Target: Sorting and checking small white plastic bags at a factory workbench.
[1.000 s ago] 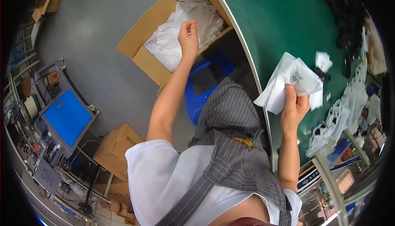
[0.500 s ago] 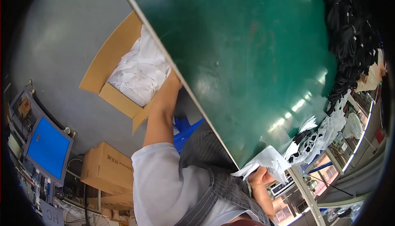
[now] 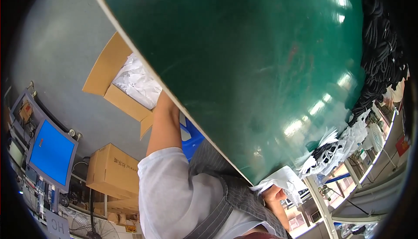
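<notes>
My left arm (image 3: 164, 123) reaches down beside the table edge toward an open cardboard box (image 3: 126, 103) of crumpled white sheets (image 3: 137, 81). The table hides my left hand, so its fingers do not show. At the near corner of the green table (image 3: 244, 86), my right hand (image 3: 273, 193) is closed on a few thin white sheets (image 3: 285, 178). They spread over the table's corner and hang past its edge. I cannot tell whether they are paper or plastic.
Coiled black cords (image 3: 379, 52) are heaped along the table's right side. Nearer lie white bags (image 3: 348, 139) with black items among them. A blue plastic thing (image 3: 190, 140) shows under the table. Left are a closed carton (image 3: 112, 171) and a monitor (image 3: 51, 153).
My view has shifted, so the table covers more of the box and my left hand, partly seen before, is now hidden. My right hand keeps hold of the white sheets.
</notes>
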`<move>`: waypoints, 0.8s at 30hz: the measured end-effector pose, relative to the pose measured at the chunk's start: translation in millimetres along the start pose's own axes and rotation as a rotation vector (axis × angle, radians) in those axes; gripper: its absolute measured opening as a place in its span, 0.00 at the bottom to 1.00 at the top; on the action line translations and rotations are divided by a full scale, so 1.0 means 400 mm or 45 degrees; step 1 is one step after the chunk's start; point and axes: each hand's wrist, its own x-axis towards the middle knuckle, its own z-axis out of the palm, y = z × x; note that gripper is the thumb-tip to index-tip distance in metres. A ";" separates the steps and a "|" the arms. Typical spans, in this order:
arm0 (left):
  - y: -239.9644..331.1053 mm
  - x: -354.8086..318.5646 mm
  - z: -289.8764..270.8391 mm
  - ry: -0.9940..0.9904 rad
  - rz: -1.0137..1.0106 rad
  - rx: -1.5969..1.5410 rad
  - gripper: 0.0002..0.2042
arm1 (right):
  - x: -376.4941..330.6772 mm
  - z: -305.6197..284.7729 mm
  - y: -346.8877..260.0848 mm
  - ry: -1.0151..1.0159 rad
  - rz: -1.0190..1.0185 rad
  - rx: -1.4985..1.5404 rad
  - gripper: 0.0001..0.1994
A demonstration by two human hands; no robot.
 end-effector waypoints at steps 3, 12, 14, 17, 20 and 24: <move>0.051 0.091 0.042 -0.009 0.032 -0.018 0.19 | 0.001 -0.005 -0.004 -0.065 0.025 -0.015 0.12; 0.136 0.192 -0.027 0.022 0.040 0.037 0.14 | 0.045 0.037 -0.010 0.198 -0.167 0.081 0.10; 0.149 0.184 -0.046 0.082 -0.019 0.010 0.14 | 0.059 0.044 -0.010 0.274 -0.224 -0.040 0.08; 0.173 0.151 -0.084 0.418 -0.053 -0.247 0.14 | 0.049 0.036 -0.003 0.220 -0.213 -0.157 0.08; 0.091 0.109 -0.070 0.364 -0.362 -0.857 0.13 | 0.081 0.039 -0.011 0.286 -0.273 -0.158 0.07; 0.075 0.043 -0.160 0.293 -0.534 -1.292 0.13 | 0.092 0.046 -0.016 0.324 -0.351 -0.099 0.06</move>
